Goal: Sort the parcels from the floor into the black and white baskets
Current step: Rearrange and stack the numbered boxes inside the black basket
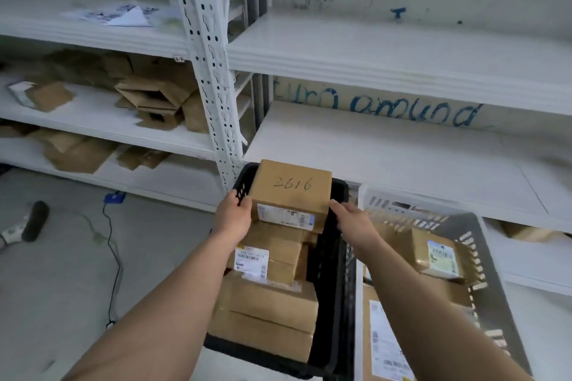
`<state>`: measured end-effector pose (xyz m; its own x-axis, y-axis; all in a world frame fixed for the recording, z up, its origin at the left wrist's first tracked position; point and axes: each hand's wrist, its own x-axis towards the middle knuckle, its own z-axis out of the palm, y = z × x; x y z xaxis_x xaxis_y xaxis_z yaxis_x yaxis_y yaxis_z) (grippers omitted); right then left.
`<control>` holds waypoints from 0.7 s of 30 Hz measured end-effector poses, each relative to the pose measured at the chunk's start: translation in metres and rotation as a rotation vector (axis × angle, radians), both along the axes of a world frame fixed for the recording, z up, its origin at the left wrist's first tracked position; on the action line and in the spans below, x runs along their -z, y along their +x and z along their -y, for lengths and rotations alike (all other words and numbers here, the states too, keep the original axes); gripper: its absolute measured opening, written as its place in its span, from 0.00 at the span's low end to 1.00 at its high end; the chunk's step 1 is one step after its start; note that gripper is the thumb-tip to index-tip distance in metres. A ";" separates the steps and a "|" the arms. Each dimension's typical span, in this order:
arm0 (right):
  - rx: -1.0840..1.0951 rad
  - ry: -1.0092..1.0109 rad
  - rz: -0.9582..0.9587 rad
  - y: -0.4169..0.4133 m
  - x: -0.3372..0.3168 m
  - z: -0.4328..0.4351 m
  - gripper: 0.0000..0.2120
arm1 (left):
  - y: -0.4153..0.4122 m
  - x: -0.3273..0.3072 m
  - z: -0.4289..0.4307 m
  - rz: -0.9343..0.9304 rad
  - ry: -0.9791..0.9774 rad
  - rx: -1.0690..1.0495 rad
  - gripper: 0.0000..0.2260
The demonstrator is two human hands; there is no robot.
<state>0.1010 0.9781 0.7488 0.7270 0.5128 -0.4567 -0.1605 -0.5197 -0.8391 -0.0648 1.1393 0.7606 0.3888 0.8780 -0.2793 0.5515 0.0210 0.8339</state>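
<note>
1. White metal shelving (387,49) fills the wall ahead of us, with flattened cardboard (154,96) on the left-hand levels and a bare concrete floor (62,272) below.
2. We hold one parcel (291,192), a brown carton marked "2616", above the far end of the black basket (337,257).
3. Our left hand (232,216) is closed on the carton's left end; our right hand (353,219) presses against its right end. The carton is clamped between the two palms.
4. The black basket already contains several stacked cartons (266,297), and the held parcel sits just over the topmost of them.
5. The white basket (483,244) stands directly beside the black one, to its right, and also holds labelled parcels (433,254).
6. Handling judgement: the carton appears rigid, with square edges and no visible crushing, so it should tolerate firm side pressure. Its weight cannot be read from the view.
7. We recommend gripping the short ends, as now, keeping fingers clear of the shipping label (284,216) on the near face.
8. Smooth cardboard can slip under light pressure; lower it flat onto the stack before releasing.
</note>
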 end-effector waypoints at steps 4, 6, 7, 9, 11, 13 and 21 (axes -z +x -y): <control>0.131 0.025 -0.087 -0.006 0.010 -0.033 0.35 | 0.009 0.009 -0.035 -0.038 -0.030 0.181 0.23; 0.136 0.021 -0.104 -0.010 0.017 -0.041 0.33 | 0.012 0.013 -0.042 -0.048 -0.060 0.239 0.22; 0.136 0.037 -0.103 -0.013 0.020 -0.043 0.29 | 0.013 0.015 -0.043 -0.039 -0.078 0.250 0.22; 0.161 0.081 -0.065 -0.021 0.023 -0.045 0.21 | 0.013 0.019 -0.044 -0.015 -0.085 0.241 0.21; 0.212 0.101 -0.035 -0.025 0.024 -0.045 0.20 | 0.011 0.022 -0.048 0.003 -0.060 0.223 0.20; 0.251 0.147 -0.077 -0.027 0.022 -0.043 0.21 | 0.009 0.025 -0.054 0.024 -0.038 0.209 0.19; 0.308 0.278 -0.363 -0.035 0.020 -0.020 0.22 | 0.004 0.026 -0.051 0.104 -0.104 0.251 0.15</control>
